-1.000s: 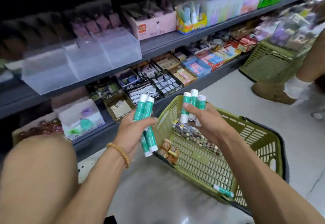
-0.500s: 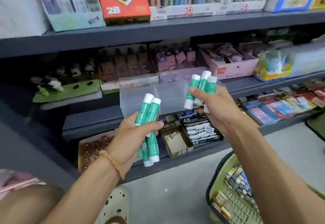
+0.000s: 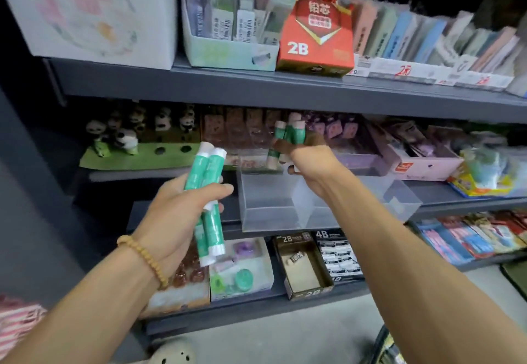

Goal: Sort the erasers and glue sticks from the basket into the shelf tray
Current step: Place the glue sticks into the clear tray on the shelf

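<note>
The fingers (image 3: 310, 142) of the right hand (image 3: 309, 161) curl tight round a bunch of green glue sticks (image 3: 291, 135), white caps up, held over the back edge of the clear shelf tray (image 3: 268, 212). That wrist is bent forward and the forearm reaches up and away from the lower right of the view. The left hand (image 3: 176, 212) grips a second bundle of glue sticks (image 3: 206, 189), thumb (image 3: 216, 189) pressed across them, the sticks tilted slightly right and poking out above and below the fist. This hand is lower and nearer the body, just left of the tray, with a beaded bracelet (image 3: 142, 256) on the wrist. The tray sits on the middle shelf (image 3: 456, 198); a red 2B box (image 3: 313, 41) stands on the shelf above. The basket (image 3: 390, 348) shows only as a rim at the bottom right.
</note>
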The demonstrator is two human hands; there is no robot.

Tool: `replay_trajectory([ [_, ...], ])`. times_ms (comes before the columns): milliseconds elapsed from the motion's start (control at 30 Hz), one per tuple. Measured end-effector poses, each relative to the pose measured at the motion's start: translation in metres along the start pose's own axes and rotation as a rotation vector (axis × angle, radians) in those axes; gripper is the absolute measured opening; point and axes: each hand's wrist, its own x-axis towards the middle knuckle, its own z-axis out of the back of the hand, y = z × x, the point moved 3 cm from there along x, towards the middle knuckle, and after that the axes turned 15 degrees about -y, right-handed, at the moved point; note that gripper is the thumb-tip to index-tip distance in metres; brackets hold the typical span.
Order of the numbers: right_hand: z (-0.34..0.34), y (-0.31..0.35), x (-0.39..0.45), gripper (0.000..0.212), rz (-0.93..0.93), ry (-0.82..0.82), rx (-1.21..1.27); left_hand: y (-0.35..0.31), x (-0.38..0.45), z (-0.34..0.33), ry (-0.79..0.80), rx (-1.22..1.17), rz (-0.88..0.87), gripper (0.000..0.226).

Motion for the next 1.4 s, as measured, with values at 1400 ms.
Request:
replay_trajectory([
  [1400, -0.035, 0.013, 0.019, 0.02, 0.456, 0.524, -0.818, -0.006, 0.011, 0.002, -0.007, -0.043, 0.016, 0.025],
])
